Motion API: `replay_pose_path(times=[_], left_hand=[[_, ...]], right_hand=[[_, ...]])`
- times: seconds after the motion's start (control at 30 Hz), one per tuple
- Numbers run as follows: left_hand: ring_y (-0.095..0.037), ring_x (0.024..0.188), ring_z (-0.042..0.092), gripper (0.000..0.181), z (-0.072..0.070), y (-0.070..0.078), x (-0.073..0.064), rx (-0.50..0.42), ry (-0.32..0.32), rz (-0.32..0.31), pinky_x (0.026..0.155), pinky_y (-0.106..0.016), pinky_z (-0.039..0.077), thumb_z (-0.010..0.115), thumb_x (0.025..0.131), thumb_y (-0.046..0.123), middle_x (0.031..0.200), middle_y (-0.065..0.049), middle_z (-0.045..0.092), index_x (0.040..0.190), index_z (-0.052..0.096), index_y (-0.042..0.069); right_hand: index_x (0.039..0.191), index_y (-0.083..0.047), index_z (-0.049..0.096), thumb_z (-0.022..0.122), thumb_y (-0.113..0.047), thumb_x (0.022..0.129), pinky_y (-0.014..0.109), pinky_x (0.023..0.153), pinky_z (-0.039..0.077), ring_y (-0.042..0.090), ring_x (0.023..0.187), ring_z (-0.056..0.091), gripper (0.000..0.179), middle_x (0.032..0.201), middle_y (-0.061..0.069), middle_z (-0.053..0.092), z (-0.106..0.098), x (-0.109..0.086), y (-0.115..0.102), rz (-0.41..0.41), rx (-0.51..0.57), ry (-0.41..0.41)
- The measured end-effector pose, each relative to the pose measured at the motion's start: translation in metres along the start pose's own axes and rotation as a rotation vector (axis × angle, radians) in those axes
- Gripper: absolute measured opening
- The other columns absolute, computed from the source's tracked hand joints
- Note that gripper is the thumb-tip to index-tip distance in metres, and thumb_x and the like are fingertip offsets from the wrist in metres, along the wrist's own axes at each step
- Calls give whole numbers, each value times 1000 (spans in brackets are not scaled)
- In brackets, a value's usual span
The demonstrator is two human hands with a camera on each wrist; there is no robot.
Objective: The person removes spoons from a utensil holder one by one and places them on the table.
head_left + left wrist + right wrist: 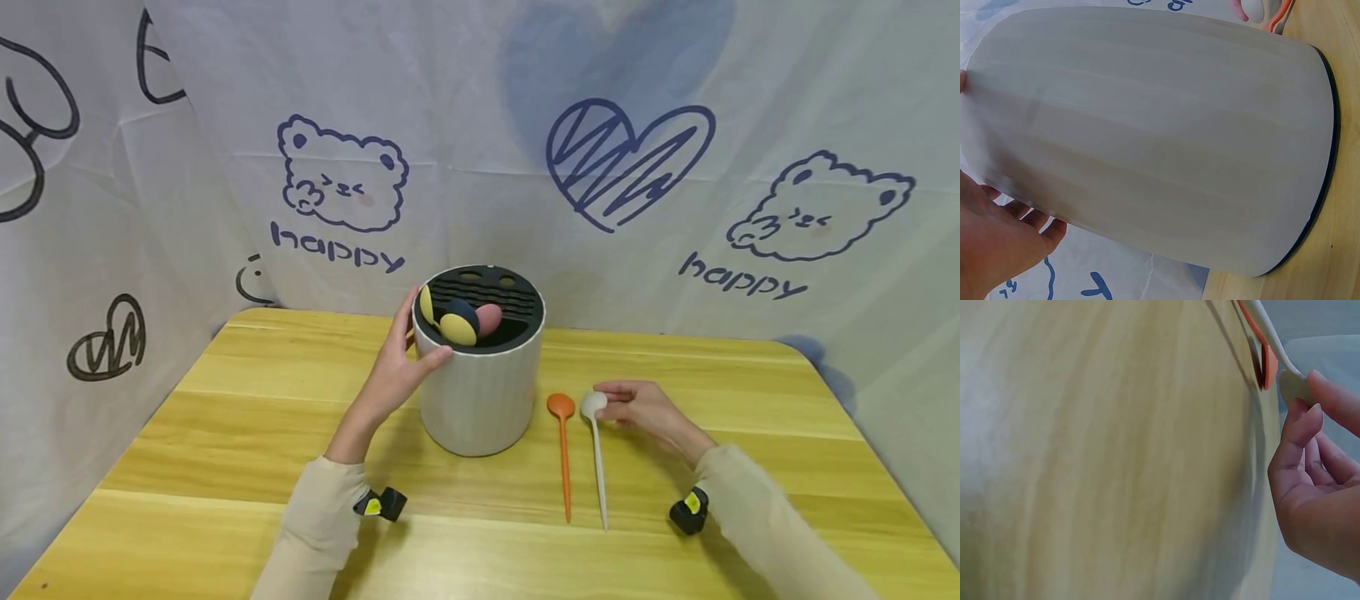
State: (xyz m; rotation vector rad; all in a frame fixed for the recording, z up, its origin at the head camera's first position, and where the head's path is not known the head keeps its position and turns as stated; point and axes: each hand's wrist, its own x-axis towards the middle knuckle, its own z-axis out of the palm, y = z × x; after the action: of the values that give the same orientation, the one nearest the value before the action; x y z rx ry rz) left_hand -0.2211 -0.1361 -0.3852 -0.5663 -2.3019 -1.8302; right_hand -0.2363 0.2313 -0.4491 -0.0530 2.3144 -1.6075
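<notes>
A white ribbed utensil holder [480, 408] with a black slotted top stands upright on the table. My left hand [396, 371] grips its upper left side, thumb in front near the rim; the left wrist view shows the fingers [1054, 232] along its wall. At the holder's right lie two long-handled spoons, an orange spoon [565, 458] and a white spoon [599, 467], handles toward me. With thumb and fingers, my right hand [648, 412] pinches the white spoon's round head, which appears slightly raised in the right wrist view. The orange spoon is untouched.
Yellow [457, 329], dark blue [465, 313] and pink [489, 319] utensil heads stick out of the holder's front opening. Behind the wooden table [262, 400] hangs a white cloth [480, 167] with drawn bears and hearts. Another cloth hangs at the left.
</notes>
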Motion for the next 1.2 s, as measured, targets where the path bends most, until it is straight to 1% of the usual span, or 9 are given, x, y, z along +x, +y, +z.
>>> replay_pose_path(times=[0.2,0.4,0.5,0.7,0.93,1.03,1.13,1.2], left_hand=[[-28,144,16,101,-1,0,0,3,1,1,113,-52,19,65,83,56,160,-8,13,156,9,14],[-28,144,17,103,-1,0,0,8,5,1,113,-52,20,64,82,60,160,-7,14,156,9,14],[-28,144,17,101,0,-1,0,11,3,2,113,-52,19,64,83,55,160,-8,14,156,9,13],[-30,144,17,95,0,-3,2,10,7,5,113,-54,19,63,85,45,160,-10,14,156,10,13],[-29,143,18,94,0,-2,0,9,9,7,113,-53,19,64,85,43,159,-9,15,156,10,14],[-28,143,19,94,0,-1,-1,11,10,3,113,-53,19,64,85,45,159,-8,15,156,10,16],[-29,143,18,94,1,-2,-2,14,10,6,113,-54,19,64,85,45,159,-9,15,156,10,14],[-30,143,18,94,1,-3,-2,15,12,12,113,-54,19,64,85,44,159,-9,15,156,10,13]], right_hand=[[131,12,51,69,-6,87,23,62,48,11,76,55,51,108,11,64,1,2,3,8,-11,8],[131,11,52,70,-8,86,23,64,48,13,80,54,52,112,15,62,2,6,3,23,-16,12],[130,11,52,71,-8,86,24,65,48,14,82,55,51,113,15,62,2,7,4,28,-28,10],[130,10,54,71,-9,86,25,65,48,15,83,54,51,109,13,61,0,7,5,26,-40,5],[130,7,55,73,-8,84,25,64,46,16,87,51,51,116,14,59,0,7,6,16,-52,10],[129,6,56,73,-7,84,24,63,45,17,88,51,50,114,13,60,0,7,7,5,-51,14],[128,5,57,72,-5,83,24,63,45,17,87,52,49,112,12,61,0,6,8,3,-38,32],[129,5,57,71,-4,84,24,64,45,17,86,52,48,114,13,62,-1,5,7,2,-29,40]])
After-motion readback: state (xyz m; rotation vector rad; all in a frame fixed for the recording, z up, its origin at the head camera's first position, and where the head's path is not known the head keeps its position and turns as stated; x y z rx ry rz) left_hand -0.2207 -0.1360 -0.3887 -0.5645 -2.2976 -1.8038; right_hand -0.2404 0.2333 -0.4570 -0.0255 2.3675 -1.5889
